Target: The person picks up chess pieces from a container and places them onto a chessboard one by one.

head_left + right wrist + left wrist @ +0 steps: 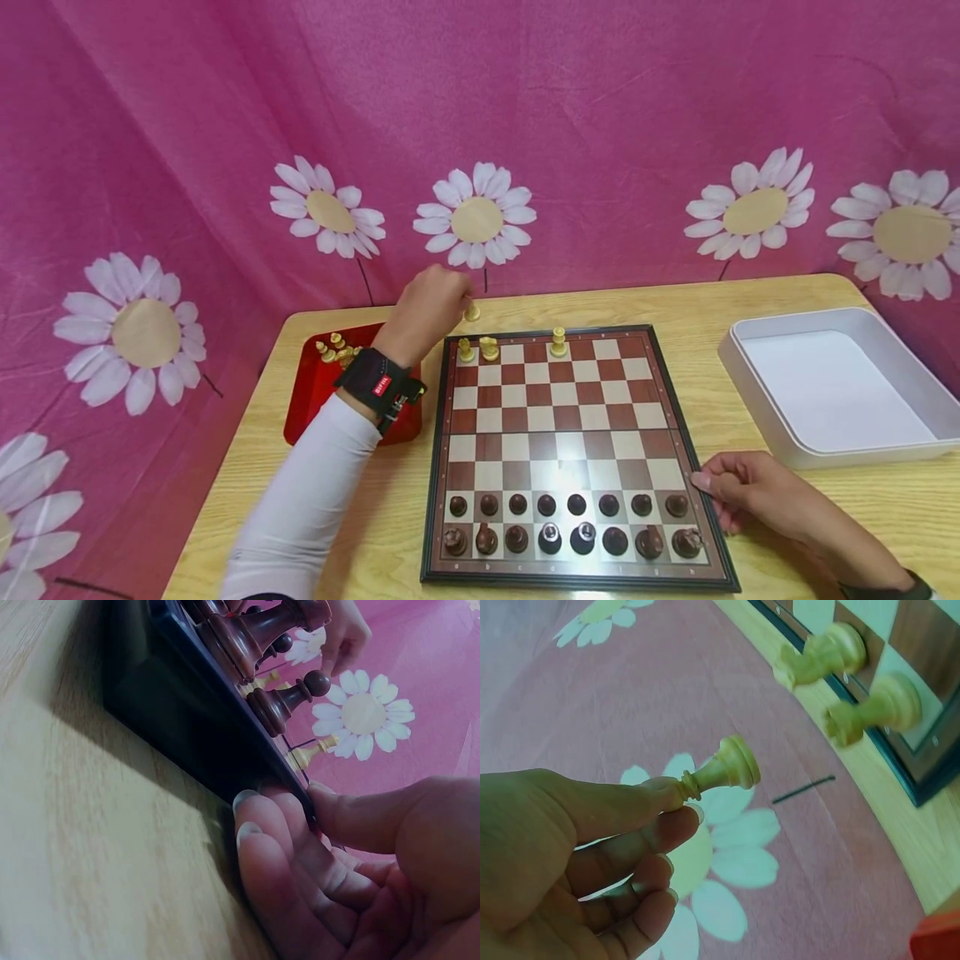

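My left hand (435,304) is raised beyond the far left corner of the chessboard (555,579). Its thumb and index finger pinch a light chess piece (724,769) by the upper part, base outward; the fingers hide its top. On the board's far row stand a light rook (877,710), a light knight (489,348) beside it, and a taller light piece (558,342) farther right. My right hand (765,492) grips the board's right edge, thumb on top and fingers against the side. Dark pawns (577,504) and larger dark pieces (516,539) fill the two near rows.
Left of the board lies a red tray (300,417) with several light pieces (326,352) in it, partly behind my left wrist. A white bin (765,400) stands on the right of the wooden table (697,308). Pink flowered cloth (600,167) hangs behind and at the left.
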`<state>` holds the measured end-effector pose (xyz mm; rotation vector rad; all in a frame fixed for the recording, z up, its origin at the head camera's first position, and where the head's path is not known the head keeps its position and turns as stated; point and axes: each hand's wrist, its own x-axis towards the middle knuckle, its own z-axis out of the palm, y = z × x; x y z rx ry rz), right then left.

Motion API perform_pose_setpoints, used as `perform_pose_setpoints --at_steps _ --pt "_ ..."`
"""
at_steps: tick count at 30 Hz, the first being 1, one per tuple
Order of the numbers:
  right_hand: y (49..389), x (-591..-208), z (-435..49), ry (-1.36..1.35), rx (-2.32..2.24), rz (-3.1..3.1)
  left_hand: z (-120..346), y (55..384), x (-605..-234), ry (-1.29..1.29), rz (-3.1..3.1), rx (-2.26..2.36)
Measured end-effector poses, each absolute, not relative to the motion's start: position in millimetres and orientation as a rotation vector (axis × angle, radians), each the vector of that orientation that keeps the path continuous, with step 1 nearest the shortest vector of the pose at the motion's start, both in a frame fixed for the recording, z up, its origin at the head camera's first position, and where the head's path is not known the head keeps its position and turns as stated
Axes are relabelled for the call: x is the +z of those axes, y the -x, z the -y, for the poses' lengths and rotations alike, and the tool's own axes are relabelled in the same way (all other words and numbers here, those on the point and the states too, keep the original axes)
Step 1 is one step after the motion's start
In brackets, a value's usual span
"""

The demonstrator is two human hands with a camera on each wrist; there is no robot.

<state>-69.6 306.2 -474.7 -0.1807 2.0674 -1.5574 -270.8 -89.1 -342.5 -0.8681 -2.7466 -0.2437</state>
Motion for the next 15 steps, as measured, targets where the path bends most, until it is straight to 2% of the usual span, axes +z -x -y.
perform_pose_setpoints --at_steps 15 --pt "69 -473 -307 0.140 -1.533 -2.069 62 268 -357 0.955 2.786 -0.240"
